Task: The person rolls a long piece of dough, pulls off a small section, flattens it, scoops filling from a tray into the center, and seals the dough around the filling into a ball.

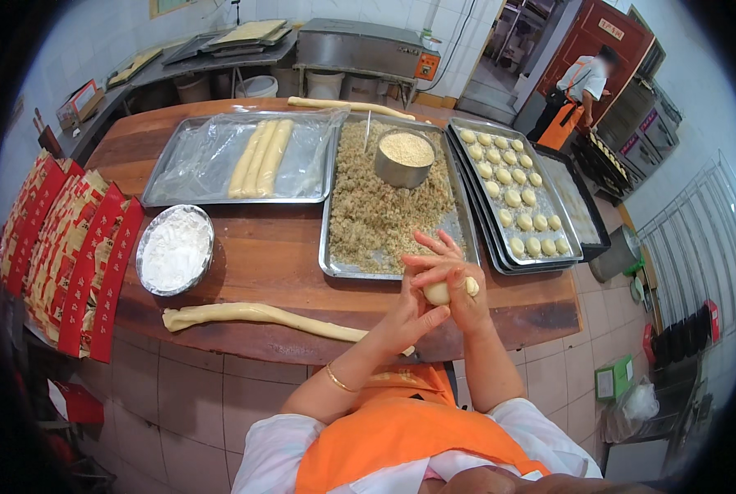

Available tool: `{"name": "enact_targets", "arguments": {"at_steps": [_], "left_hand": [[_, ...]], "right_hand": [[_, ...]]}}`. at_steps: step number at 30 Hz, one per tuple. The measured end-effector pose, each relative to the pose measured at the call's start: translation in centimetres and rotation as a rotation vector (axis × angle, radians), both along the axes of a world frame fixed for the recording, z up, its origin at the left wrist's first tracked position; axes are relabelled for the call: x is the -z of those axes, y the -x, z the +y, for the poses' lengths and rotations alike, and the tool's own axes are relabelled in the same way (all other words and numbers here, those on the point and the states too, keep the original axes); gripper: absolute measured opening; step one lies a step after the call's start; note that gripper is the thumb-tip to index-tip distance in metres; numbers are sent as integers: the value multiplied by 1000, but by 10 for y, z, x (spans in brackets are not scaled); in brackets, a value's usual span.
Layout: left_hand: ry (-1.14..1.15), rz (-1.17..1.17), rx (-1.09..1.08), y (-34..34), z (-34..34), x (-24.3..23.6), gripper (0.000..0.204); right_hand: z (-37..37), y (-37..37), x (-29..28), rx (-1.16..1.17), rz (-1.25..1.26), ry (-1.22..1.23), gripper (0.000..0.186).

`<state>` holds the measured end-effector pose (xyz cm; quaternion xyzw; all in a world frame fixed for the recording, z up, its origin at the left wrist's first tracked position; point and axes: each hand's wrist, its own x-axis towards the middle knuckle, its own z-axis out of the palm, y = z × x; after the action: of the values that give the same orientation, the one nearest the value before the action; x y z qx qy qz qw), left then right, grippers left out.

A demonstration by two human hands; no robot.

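Note:
Over the table's front edge, my left hand (411,306) and my right hand (465,306) come together around a smooth, pale dough ball (437,294). Fingers overlap above the ball and hide part of it. A small knob of dough (471,286) sticks out by my right hand. Just beyond lies a metal tray (328,247) with a crumbly, greenish-brown filling (388,222), on which stands a round metal tin of pale seeds (406,152). A long dough rope (261,314) runs along the near table edge, its right end partly behind my left forearm.
Left stand a bowl of white flour (176,251) and red packaging (96,272). A tray with plastic film (199,165) carries dough logs (261,158). Stacked trays (570,255) at right hold rows of dough balls (512,198). Another person (578,90) bends by the ovens (652,132).

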<state>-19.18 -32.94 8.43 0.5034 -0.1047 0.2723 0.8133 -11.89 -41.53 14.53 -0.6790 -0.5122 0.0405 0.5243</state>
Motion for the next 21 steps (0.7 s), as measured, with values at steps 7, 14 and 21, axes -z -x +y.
{"name": "enact_targets", "arguments": {"at_steps": [7,14,21], "left_hand": [[-17,97,368,4,29,14,62],[322,221,373,-1,24,7,48],[330,192,281,4,36,7,32]], "right_hand": [[19,19,-11,193,-159,-91,63],[-4,21,-23,434,-187,226,22],[-14,13,-40,289,32,308,13]]}}
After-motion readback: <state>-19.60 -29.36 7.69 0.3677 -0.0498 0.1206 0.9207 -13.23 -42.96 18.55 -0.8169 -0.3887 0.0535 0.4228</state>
